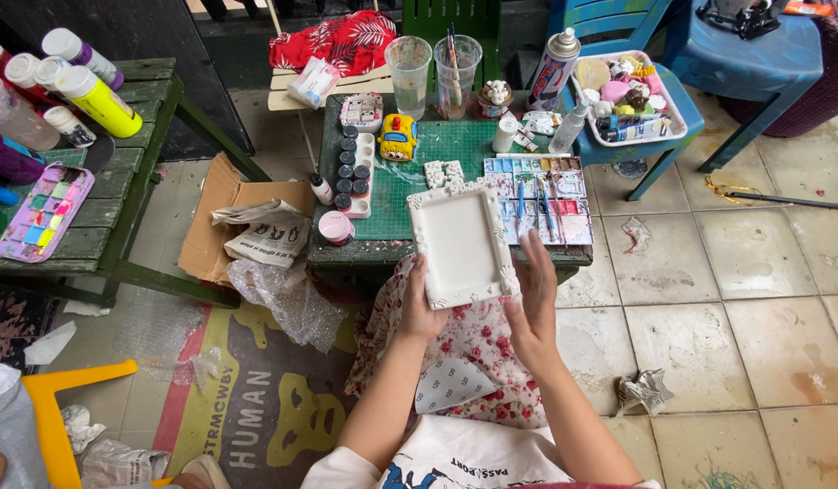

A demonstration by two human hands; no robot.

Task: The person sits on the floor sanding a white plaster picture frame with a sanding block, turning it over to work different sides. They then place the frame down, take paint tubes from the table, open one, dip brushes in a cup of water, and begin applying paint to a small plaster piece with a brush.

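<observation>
White plaster is what we hold: a rectangular frame (pixel 461 244) with a raised ornamental border, tilted above the near edge of the small green table (pixel 455 145). Our left hand (pixel 419 308) grips its lower corner at seven o'clock, fingers hidden behind the piece, thumb on the rim. Our right hand (pixel 532 303) is spread flat and wide, fingers straight, laid against the frame's edge at four o'clock; we cannot tell how firmly it presses. The frame covers part of the table's front, and our floral lap below hides its legs. At twelve o'clock stand two clear plastic cups (pixel 432 63); one holds brushes, the other's contents are hard to make out. At one o'clock a watercolour palette (pixel 538 195) lies open with blue and red wells and a few brushes across it. At eleven o'clock a white rack (pixel 354 172) carries a row of dark-lidded paint pots. Farther toward two o'clock, a white tray (pixel 629 98) on a blue stool is full of small painted figures, too small to identify. At nine o'clock a green bench (pixel 120 181) bears paint bottles (pixel 84 86), several cut off by the picture's edge.
</observation>
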